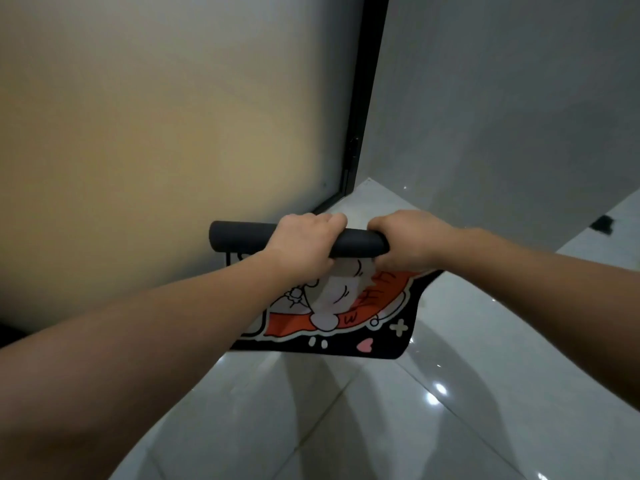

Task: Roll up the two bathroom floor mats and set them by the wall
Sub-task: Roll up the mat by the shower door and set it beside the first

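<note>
A floor mat (pixel 349 317) with a black border and an orange and white cartoon print hangs in the air, partly rolled. Its rolled top forms a black tube (pixel 239 235); the loose printed end droops below, above the floor. My left hand (pixel 304 245) grips the tube near its middle. My right hand (pixel 405 237) grips the tube's right end. Both hands hold the mat clear of the floor. Only this one mat is in view.
A frosted glass door (pixel 166 109) with a black frame (pixel 363 98) fills the left. A grey wall (pixel 502 98) stands at the right. Glossy white floor tiles (pixel 346 410) lie below. A small dark object (pixel 602 224) sits on the floor at far right.
</note>
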